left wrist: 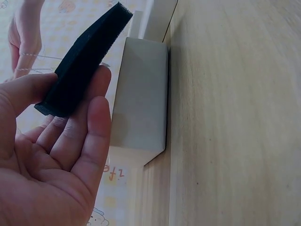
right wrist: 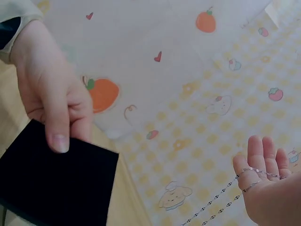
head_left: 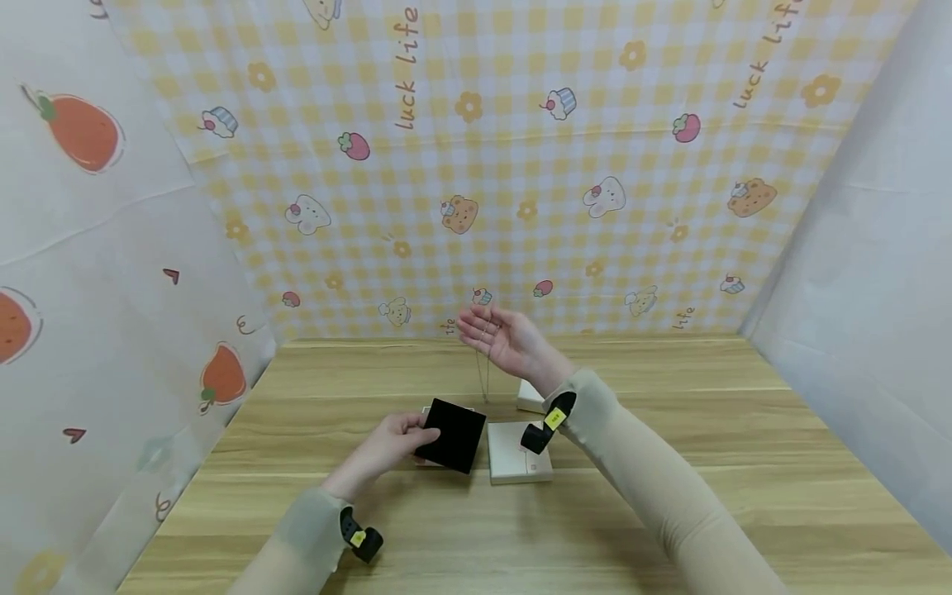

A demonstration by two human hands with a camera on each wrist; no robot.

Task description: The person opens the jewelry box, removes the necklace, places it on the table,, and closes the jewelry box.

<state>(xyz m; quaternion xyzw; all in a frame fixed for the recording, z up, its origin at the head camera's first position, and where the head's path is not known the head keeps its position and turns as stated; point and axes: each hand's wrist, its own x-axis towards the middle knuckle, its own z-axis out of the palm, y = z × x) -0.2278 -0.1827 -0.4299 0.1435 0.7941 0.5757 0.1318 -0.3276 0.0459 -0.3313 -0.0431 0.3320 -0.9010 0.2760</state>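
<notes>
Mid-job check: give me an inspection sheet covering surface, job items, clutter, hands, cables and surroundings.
Surface: wood-grain table.
Job items: black pad, held up; thin chain, hanging down; white box, lying flat; another box, mostly hidden behind the pad in the head view.
Clutter: one further white box, farther back, partly hidden; whether it's needed, cannot tell.
Left hand: pinches the pad.
Right hand: raised, chain draped over it.
Cables: nothing seen.
Surroundings: patterned cloth behind.
</notes>
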